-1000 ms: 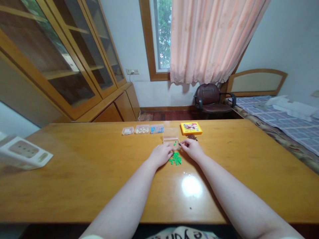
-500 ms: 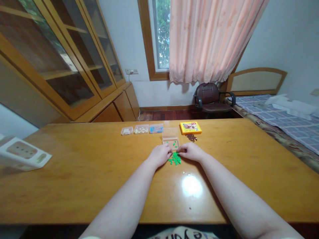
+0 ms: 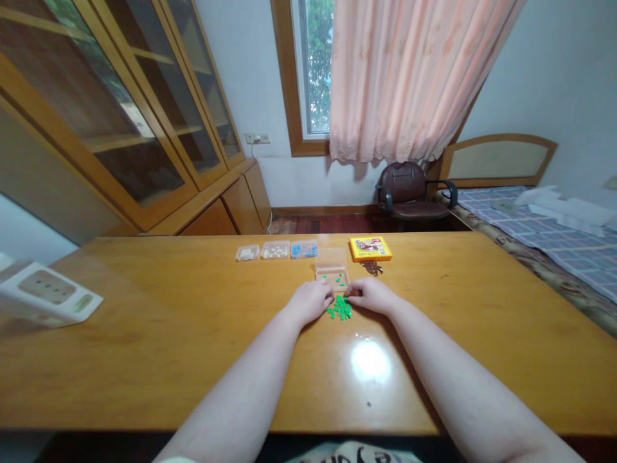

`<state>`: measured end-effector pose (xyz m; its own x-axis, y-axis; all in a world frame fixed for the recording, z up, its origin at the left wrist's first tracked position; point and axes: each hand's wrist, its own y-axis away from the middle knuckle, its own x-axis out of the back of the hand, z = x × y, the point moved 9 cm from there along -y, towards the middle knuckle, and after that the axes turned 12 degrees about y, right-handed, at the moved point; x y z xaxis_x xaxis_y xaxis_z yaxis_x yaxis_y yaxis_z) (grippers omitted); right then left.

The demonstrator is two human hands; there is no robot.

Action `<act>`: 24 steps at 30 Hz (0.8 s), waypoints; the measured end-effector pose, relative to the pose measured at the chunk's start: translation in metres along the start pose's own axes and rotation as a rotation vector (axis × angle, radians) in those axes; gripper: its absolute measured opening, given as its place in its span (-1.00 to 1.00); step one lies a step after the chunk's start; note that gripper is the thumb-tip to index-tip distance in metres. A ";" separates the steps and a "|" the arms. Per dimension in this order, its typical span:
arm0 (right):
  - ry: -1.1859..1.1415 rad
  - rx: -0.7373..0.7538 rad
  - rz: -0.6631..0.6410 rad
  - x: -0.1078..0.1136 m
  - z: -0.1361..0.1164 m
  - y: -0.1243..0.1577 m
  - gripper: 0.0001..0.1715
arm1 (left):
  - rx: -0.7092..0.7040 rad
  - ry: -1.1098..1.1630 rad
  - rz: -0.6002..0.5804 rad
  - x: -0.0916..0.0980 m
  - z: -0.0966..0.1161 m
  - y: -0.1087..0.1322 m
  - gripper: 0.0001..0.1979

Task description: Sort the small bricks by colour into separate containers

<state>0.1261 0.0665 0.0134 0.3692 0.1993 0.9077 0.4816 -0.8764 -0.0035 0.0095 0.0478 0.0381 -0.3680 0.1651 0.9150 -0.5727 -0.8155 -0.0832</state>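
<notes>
A small pile of green pieces (image 3: 341, 308) lies on the wooden table. My left hand (image 3: 311, 299) rests at its left edge, fingers curled together. From the right, my right hand (image 3: 372, 294) reaches in with its fingertips pinched at the top of the pile. Whether either hand grips a green piece is too small to make out. Just behind the hands stands a clear plastic box (image 3: 332, 287) with its lid raised and a few green pieces inside.
Clear boxes with white pieces (image 3: 275, 251) and blue pieces (image 3: 304, 249) sit further back, beside a smaller pale box (image 3: 247, 253). A yellow box (image 3: 371, 249) lies behind brown pieces (image 3: 372, 267). A white device (image 3: 51, 292) stands at the left.
The whole view has shifted slightly. Both hands stay by the green pile with hardly any visible movement.
</notes>
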 end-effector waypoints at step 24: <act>0.037 0.033 0.011 0.003 -0.004 0.002 -0.85 | -0.001 -0.033 -0.006 0.005 0.003 0.005 -0.77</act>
<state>0.1247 0.0632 0.0175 0.3451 0.1731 0.9225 0.5040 -0.8633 -0.0265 0.0069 0.0425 0.0430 -0.3405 0.1518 0.9279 -0.5759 -0.8138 -0.0782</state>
